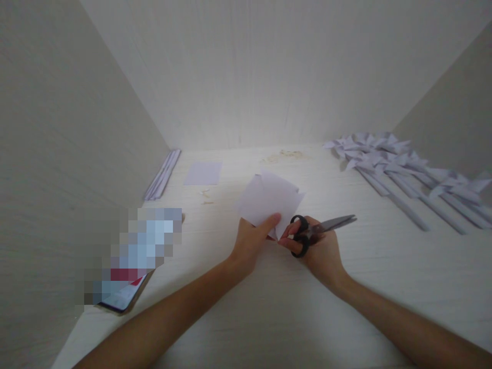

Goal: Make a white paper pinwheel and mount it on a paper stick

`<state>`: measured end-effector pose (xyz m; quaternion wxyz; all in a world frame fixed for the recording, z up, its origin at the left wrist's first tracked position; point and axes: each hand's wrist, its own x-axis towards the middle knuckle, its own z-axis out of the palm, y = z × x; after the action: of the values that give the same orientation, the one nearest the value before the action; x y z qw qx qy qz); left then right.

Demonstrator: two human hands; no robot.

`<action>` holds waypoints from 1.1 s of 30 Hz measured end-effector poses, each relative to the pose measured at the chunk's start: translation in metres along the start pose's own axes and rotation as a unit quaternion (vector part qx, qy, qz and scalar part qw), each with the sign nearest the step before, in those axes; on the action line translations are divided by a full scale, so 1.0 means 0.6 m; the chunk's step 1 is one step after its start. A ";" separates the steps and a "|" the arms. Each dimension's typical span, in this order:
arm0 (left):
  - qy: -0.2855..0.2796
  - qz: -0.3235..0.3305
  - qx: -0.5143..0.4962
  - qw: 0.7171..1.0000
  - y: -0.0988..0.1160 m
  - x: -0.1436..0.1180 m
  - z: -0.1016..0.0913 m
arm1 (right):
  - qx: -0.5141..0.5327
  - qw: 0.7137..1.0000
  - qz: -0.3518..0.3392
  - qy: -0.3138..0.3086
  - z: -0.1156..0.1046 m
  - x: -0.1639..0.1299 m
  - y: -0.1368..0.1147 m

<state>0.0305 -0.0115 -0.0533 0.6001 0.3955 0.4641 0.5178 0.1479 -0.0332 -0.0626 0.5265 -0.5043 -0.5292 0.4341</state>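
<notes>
A white sheet of paper point(271, 195) with cut, partly lifted corners is pinched in my left hand point(251, 238), thumb on top. My right hand point(321, 256) has black-handled scissors point(307, 236) hung on its fingers through the loops, blades pointing right, away from the paper. The thumb and fingertip of that hand meet at the paper's near corner; whether they grip it is hard to make out. The fingers of my left hand under the sheet are hidden.
Several paper pinwheels point(380, 159) on paper sticks lie at the right. Rolled paper sticks point(163, 174) and a square sheet point(203, 173) lie at the back left. Small pale slivers point(288, 155) are scattered behind. A phone point(126, 297), partly blurred out, rests against the left wall.
</notes>
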 end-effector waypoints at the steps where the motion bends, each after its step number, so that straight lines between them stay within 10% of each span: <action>1: 0.001 0.002 0.010 1.000 0.000 -0.001 0.001 | 0.001 1.000 0.000 0.009 0.000 0.000 -0.001; 33: 0.014 0.025 0.122 0.992 -0.006 -0.008 0.003 | -0.007 0.999 0.045 0.031 -0.001 -0.001 -0.003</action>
<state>0.0328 -0.0171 -0.0558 0.5280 0.4701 0.5218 0.4774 0.1482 -0.0339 -0.0607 0.5193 -0.5440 -0.4924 0.4380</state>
